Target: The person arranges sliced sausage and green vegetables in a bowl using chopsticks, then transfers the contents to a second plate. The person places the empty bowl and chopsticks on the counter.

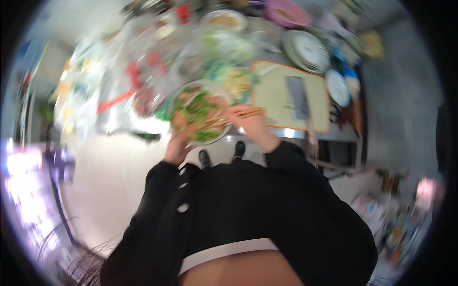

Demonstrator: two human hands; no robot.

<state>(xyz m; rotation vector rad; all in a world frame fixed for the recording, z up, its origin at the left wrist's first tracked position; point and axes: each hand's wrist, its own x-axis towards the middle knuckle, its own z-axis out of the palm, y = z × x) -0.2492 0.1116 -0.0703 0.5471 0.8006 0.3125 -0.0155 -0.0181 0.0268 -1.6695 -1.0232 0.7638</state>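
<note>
My left hand (177, 147) grips the lower left rim of a round bowl (229, 133), and its fingers are partly hidden beneath it. The bowl holds pinkish pieces of food, perhaps meat, mixed with chopped green leaves (204, 107). In my right hand (248, 123) is a pair of wooden chopsticks (250, 113), with their tips down in the food. Right of the bowl, a cleaver (297, 98) lies flat on a pale cutting board (273, 96) with an orange edge. Some blurred yellowish food (237, 84) lies between bowl and board.
Clear plastic bags (118, 71) crowd the table's left side. Stacked plates (308, 50) and a small white plate (337, 88) are at the right. A pink basin (286, 13) and a plate of food (223, 20) stand at the back. The metal table edge (286, 133) runs below the board.
</note>
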